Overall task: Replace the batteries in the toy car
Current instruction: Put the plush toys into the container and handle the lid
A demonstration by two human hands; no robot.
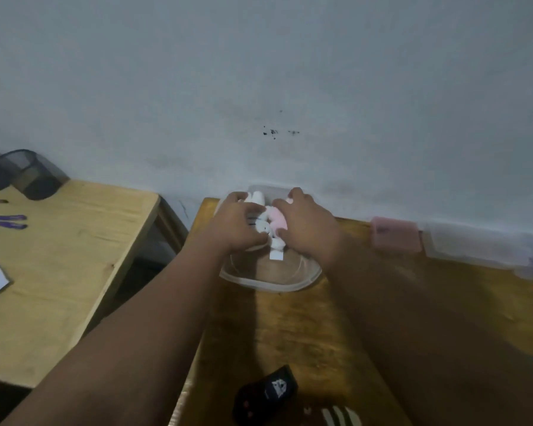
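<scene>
Closest to you, a small black object (265,392) lies on the brown table (320,333), which runs up to the wall. At its far end sits a clear plastic tub (271,282). Over it your left hand (237,227) and right hand (310,230) both curl their fingers round a white and pink toy (276,219), with a white tag (275,256) hanging below. No battery or open hatch shows, so I judge you are near the start: opening, swapping and closing all remain.

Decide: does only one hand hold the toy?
No, the left hand and the right hand both grip the toy.
</scene>
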